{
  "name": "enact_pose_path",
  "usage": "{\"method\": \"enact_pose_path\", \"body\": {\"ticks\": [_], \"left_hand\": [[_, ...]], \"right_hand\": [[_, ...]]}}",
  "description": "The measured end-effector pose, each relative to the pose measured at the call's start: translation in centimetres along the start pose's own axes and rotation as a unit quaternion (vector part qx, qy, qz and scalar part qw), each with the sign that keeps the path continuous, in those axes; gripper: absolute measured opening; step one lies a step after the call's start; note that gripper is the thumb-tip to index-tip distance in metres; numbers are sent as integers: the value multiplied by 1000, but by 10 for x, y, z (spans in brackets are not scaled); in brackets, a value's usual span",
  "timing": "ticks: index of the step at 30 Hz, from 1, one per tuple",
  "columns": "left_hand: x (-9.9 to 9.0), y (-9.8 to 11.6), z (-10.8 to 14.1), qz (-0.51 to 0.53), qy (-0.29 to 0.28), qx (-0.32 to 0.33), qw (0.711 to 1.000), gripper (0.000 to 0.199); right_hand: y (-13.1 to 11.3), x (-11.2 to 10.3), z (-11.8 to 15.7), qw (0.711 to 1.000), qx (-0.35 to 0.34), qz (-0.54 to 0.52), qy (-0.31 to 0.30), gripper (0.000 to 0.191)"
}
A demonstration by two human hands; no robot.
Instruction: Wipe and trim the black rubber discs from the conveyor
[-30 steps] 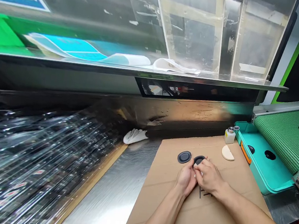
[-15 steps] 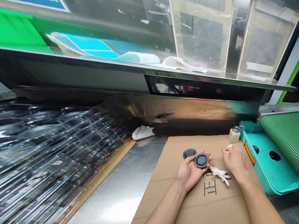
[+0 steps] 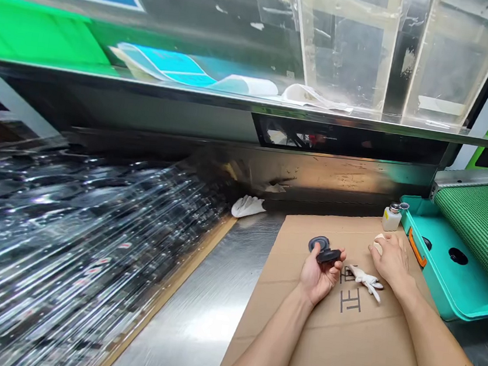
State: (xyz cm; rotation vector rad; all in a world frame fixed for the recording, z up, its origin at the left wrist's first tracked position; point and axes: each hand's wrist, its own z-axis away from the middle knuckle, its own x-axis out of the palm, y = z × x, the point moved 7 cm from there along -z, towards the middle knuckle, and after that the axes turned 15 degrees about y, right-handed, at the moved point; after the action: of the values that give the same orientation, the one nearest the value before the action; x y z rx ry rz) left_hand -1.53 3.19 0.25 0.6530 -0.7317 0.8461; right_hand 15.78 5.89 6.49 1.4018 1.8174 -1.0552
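My left hand (image 3: pixel 318 278) lies palm up on the brown cardboard sheet (image 3: pixel 339 352), shut on a black rubber disc (image 3: pixel 328 255) that is tilted almost edge-on. A second dark disc (image 3: pixel 318 244) lies flat just beyond my fingertips, partly hidden by them. My right hand (image 3: pixel 391 261) curls over a cream half-round pad (image 3: pixel 378 243), hiding most of it. Between my hands lies a crumpled white glove (image 3: pixel 364 281), touching neither hand.
A small white bottle with a metal pump top (image 3: pixel 391 218) stands at the cardboard's far corner. To the right are a teal tray with round holes (image 3: pixel 449 271) and a green conveyor belt (image 3: pixel 481 222). Stacked transparent plastic sheets (image 3: pixel 65 245) fill the left.
The disc in my left hand has turned from face-up to nearly edge-on. My right hand has stayed on the cream pad. The view has shifted, so the scene sits further right.
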Motion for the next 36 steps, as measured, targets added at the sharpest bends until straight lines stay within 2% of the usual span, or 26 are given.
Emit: {"method": "enact_pose_path", "body": {"ticks": [2, 4, 6, 8, 10, 13, 17, 21, 24, 27, 31, 36], "left_hand": [[0, 2, 0, -12, 3, 11, 1000, 55], [1, 4, 1, -25, 5, 26, 999, 53], [3, 7, 2, -42, 3, 48, 998, 48], [6, 10, 4, -67, -7, 82, 994, 40], [8, 12, 5, -93, -12, 120, 988, 35], [5, 10, 2, -123, 0, 141, 982, 40], [2, 5, -4, -139, 4, 121, 983, 47], [10, 0, 1, -118, -56, 68, 989, 38], [14, -3, 5, -133, -80, 64, 986, 30], [11, -6, 2, -184, -34, 108, 976, 32], [5, -7, -2, -248, 49, 176, 951, 54], [9, -11, -2, -297, 31, 217, 929, 68]], "right_hand": [[-21, 0, 7, 994, -64, -76, -41, 28], [-40, 6, 18, 978, -119, -126, -116, 22], [-48, 10, 23, 968, -140, -145, -151, 19], [-47, 6, 19, 969, -133, -172, -120, 20], [-43, -3, 10, 968, -115, -216, -61, 21], [-40, -12, 3, 958, -97, -269, -7, 21], [-45, -10, 7, 948, -103, -300, 4, 23], [-49, -7, 11, 949, -111, -296, 4, 25], [-49, -8, 11, 952, -109, -285, 9, 24], [-48, -8, 10, 955, -100, -279, 28, 22], [-50, -1, 13, 960, -99, -261, 26, 15], [-57, 2, 18, 969, -109, -223, 6, 15]]}}
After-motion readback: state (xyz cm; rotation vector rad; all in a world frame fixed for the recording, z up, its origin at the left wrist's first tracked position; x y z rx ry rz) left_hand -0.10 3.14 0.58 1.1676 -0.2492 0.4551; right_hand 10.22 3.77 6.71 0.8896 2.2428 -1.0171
